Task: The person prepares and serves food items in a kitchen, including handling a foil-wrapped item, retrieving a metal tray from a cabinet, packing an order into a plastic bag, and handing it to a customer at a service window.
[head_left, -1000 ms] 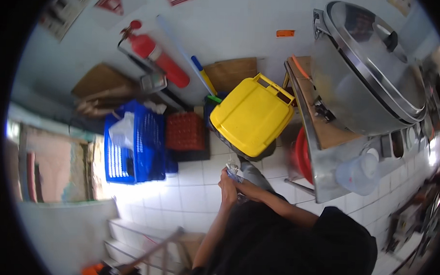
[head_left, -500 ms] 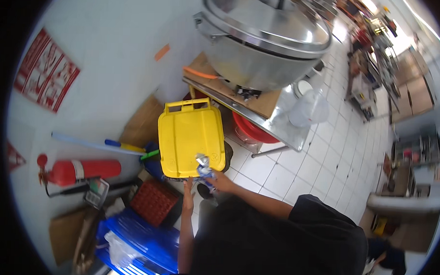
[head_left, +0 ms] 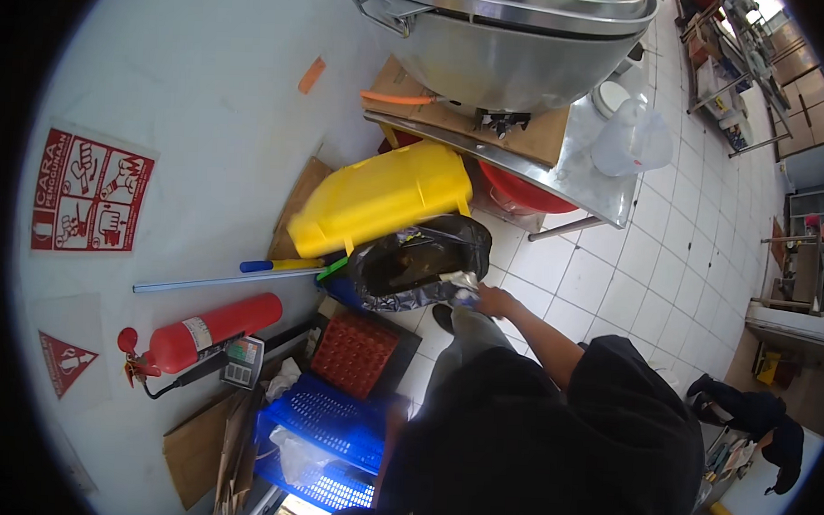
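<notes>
My right hand [head_left: 495,302] is closed around a crumpled silver-and-blue packet [head_left: 464,282] at the near right rim of a bin. A black plastic liner [head_left: 472,237] covers the bin's mouth, and dark, indistinct contents show inside. The yellow lid [head_left: 378,197] is tilted up and back from the opening, slightly smeared by motion. My left hand [head_left: 395,420] is a blurred patch of skin beside my black shirt, low and away from the bin; its fingers cannot be made out.
A big metal cooker [head_left: 500,61] stands on a steel table [head_left: 583,154] behind the bin, beside a translucent jug [head_left: 634,138]. A red fire extinguisher [head_left: 214,332], a red crate [head_left: 356,351] and blue perforated crates [head_left: 334,418] are at the left. Another person [head_left: 756,419] is at the far right.
The yellow lid has swung up and back, uncovering the lined bin. My left hand has dropped from the lid's near edge toward my body. My right hand still holds the packet, now at the rim.
</notes>
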Available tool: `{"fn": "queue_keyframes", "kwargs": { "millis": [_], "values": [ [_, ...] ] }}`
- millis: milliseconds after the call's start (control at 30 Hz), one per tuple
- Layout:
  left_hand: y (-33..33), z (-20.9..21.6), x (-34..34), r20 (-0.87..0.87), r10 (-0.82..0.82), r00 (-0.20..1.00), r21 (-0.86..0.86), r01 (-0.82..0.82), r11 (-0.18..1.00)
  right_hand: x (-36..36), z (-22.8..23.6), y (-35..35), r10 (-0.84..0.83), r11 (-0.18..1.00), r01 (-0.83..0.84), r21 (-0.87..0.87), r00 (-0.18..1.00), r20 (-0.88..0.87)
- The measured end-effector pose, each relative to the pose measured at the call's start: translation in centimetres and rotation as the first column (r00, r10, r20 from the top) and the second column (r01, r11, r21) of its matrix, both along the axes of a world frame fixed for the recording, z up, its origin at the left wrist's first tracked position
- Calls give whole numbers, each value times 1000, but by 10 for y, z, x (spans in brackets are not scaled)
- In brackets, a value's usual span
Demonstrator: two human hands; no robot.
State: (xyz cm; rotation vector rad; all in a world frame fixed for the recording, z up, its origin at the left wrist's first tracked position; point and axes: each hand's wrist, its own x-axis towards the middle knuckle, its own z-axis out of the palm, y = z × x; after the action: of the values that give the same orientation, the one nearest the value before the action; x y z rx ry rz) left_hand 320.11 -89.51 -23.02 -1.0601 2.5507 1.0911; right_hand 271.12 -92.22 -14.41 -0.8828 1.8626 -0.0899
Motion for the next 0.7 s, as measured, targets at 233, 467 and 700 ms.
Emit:
{"fn": "queue_keyframes", "kwargs": {
  "millis": [233, 467, 700],
  "values": [
    [-29, 64, -57, 221, 475, 852, 173, -513, 841, 9, -61, -133, 232, 970, -242, 9, 917, -325],
    [-14, 65, -109, 160, 417, 894, 233, -445, 864, 41, -56, -11, -256, 747, -50, -663, 899, -356],
    [-9, 59, -207, 368, 608, 704, 540, -694, 477, -167, 12, 186, -944, 303, 577, -759, 290, -156]
  ]
}}
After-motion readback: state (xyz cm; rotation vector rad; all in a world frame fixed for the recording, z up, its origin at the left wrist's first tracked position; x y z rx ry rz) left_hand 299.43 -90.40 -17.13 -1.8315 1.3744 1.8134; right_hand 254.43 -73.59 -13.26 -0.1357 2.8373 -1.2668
